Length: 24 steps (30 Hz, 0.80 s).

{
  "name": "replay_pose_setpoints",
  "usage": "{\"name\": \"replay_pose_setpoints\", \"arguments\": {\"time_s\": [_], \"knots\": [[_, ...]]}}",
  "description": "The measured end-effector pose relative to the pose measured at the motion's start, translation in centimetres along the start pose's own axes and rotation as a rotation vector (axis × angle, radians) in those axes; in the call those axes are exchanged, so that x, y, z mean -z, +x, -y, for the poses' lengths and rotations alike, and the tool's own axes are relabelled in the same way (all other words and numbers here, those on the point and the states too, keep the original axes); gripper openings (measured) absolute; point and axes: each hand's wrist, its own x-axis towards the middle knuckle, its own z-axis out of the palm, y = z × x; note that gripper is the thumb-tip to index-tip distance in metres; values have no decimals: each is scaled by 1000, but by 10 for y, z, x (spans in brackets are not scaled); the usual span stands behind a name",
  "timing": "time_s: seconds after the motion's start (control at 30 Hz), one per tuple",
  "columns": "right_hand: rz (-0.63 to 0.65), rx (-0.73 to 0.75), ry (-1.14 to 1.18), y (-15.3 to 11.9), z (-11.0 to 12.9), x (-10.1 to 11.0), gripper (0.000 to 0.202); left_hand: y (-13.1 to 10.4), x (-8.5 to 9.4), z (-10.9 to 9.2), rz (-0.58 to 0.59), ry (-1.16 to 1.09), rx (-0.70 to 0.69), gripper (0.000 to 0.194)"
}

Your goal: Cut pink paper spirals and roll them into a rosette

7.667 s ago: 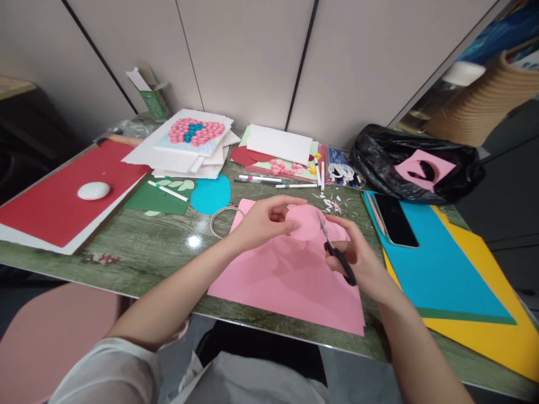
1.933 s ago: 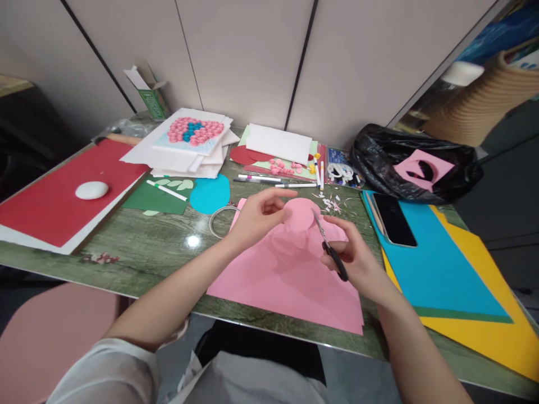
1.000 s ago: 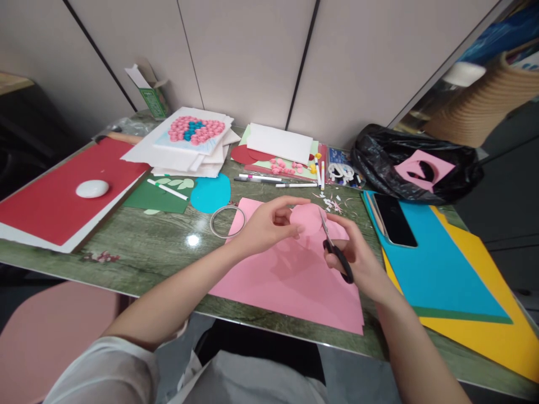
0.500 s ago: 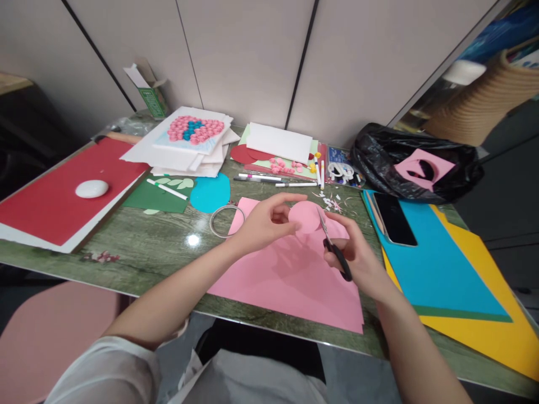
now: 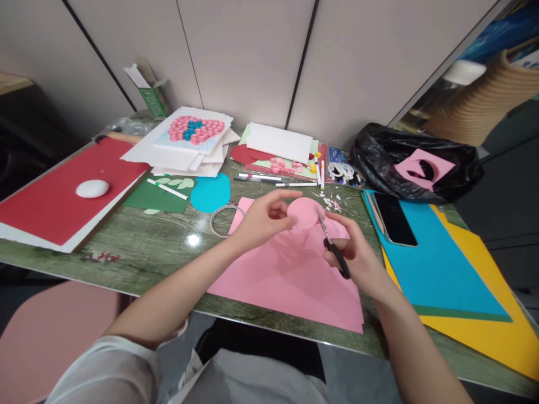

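Note:
A round pink paper piece (image 5: 304, 214) is held up by its left edge in my left hand (image 5: 266, 220). My right hand (image 5: 356, 255) grips the black handles of a pair of scissors (image 5: 336, 252), whose blades meet the right side of the round piece. Both hands are above a large pink sheet (image 5: 286, 283) lying on the table. Left of that sheet, partly on its corner, a roll of tape (image 5: 213, 223) lies flat. Small paper scraps (image 5: 330, 201) are scattered behind my right hand.
Blue card (image 5: 438, 264) with a phone (image 5: 396, 219) lies on the right, over yellow card (image 5: 475, 336). Behind stands a black plastic bag (image 5: 374, 157). On the left are red card (image 5: 50, 196) with a white oval object (image 5: 92, 189), and green paper (image 5: 160, 199).
The round pink piece has shifted slightly left and turned a little. My left hand has moved slightly left, and the scissors have shifted very little.

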Motion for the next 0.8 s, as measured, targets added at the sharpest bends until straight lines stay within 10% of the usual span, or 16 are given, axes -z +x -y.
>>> {"name": "replay_pose_setpoints", "arguments": {"time_s": [0.8], "knots": [[-15,-33,15,0,2,-1,63,1,2,0,-124,-18,-22,33]]}}
